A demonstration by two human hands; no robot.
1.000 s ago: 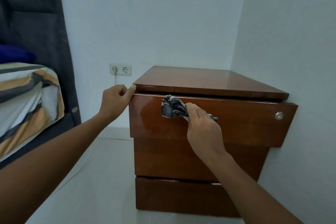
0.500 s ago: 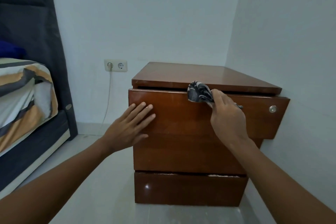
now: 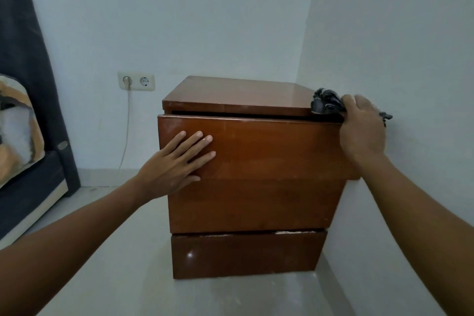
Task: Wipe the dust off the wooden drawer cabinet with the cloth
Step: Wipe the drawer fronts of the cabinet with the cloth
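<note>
The wooden drawer cabinet (image 3: 256,202) stands in the room's corner, glossy brown, with three drawer fronts; the top drawer sticks out a little. My left hand (image 3: 177,161) lies flat with straight fingers against the left part of the top drawer front. My right hand (image 3: 364,128) grips a dark patterned cloth (image 3: 325,104) at the top drawer's right upper corner, where the cloth touches the cabinet top's front right edge. A bit of cloth pokes out behind my right hand.
A white wall (image 3: 397,59) runs close along the cabinet's right side. A double wall socket (image 3: 136,81) with a plugged cable sits left of the cabinet. A bed with striped bedding (image 3: 18,131) and a dark headboard (image 3: 30,59) stand at the far left.
My right hand has slid the cloth rightward along the top drawer's upper edge to its right corner. My left hand went from gripping the drawer's left corner to lying flat on the front.
</note>
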